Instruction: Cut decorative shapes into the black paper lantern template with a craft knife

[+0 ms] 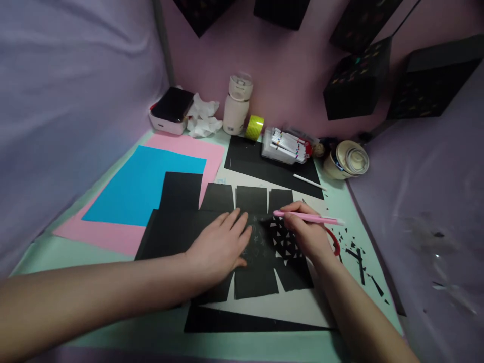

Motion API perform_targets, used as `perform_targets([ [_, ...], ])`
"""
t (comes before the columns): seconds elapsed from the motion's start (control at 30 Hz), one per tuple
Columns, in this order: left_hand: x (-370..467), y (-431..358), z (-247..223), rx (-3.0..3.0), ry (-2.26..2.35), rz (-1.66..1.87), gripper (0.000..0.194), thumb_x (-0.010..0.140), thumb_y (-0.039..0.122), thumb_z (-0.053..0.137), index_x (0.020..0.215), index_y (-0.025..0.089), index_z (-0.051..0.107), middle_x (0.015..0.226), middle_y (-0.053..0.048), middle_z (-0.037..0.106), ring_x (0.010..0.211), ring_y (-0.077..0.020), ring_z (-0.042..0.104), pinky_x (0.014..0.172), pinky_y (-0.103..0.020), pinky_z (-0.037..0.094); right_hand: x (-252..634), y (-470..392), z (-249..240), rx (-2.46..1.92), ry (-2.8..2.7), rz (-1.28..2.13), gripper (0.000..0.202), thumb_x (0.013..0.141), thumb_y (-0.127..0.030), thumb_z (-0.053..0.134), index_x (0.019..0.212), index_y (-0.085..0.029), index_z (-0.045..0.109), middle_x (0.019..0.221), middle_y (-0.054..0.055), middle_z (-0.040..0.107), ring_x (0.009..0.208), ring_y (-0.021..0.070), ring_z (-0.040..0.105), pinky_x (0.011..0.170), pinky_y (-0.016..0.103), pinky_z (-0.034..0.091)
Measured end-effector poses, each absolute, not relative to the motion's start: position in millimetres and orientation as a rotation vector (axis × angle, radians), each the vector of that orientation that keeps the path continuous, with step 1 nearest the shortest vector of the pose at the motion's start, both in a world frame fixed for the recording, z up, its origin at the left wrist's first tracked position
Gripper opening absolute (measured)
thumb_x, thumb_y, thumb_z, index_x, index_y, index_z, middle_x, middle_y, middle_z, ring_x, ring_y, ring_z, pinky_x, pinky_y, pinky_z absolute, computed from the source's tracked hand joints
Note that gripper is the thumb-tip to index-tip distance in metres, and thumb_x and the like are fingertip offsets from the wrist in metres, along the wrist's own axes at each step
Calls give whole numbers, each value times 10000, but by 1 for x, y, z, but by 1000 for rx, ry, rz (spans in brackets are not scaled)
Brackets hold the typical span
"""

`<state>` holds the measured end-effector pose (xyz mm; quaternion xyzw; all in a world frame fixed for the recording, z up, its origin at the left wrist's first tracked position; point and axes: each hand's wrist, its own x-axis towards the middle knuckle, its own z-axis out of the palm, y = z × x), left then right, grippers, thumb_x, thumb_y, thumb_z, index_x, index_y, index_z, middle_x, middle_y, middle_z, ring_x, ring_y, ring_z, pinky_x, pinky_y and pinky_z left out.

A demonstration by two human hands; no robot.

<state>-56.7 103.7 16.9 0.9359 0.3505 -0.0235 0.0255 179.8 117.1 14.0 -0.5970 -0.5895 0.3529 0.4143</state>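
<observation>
A black paper piece [181,229] with slit flaps along its edges lies across the middle of the table. Small triangular holes pierce its right part, and faint drawn marks show left of them. My left hand [221,244] rests flat on this paper, palm down with fingers spread, holding nothing. In my right hand [308,229] is a pink pen-like tool [310,217], gripped between thumb and fingers above the cut-out area. Its working tip cannot be made out. Red-handled scissors [333,242] lie partly hidden behind my right hand.
Blue paper [128,191] lies on pink paper [113,244] at left. A bottle [236,108], yellow tape roll [254,127], pen box [283,146] and round container [336,169] stand behind. Black scraps [361,264] lie at right. Black boxes [357,83] hang above.
</observation>
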Motion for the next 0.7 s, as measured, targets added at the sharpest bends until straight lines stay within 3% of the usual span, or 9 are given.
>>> perform_targets([
  [0.2, -51, 89, -10, 2910, 789, 143, 889, 712, 737, 654, 1354, 129, 558, 1476, -193, 455, 1363, -379, 424, 1086, -507, 364, 167, 105, 16, -1670, -1544, 971, 71, 812, -260, 576, 792, -222, 633, 735, -18, 649, 656, 142, 571, 581, 248, 434],
  [0.47, -54, 80, -16, 2871, 775, 347, 846, 715, 755, 637, 1323, 171, 578, 1476, -158, 469, 1373, -336, 408, 1123, -498, 246, 178, 94, 3, -1623, -1578, 828, 62, 810, -199, 582, 757, -225, 560, 706, -25, 605, 650, 128, 574, 575, 232, 446],
  [0.7, -57, 81, -18, 2833, 744, 307, 785, 801, 738, 551, 1366, 193, 526, 1514, -128, 429, 1440, -320, 274, 1172, -529, 31, 178, 91, -13, -1383, -1598, 860, 66, 829, -190, 600, 806, -227, 549, 727, -9, 596, 626, 131, 567, 555, 255, 449],
])
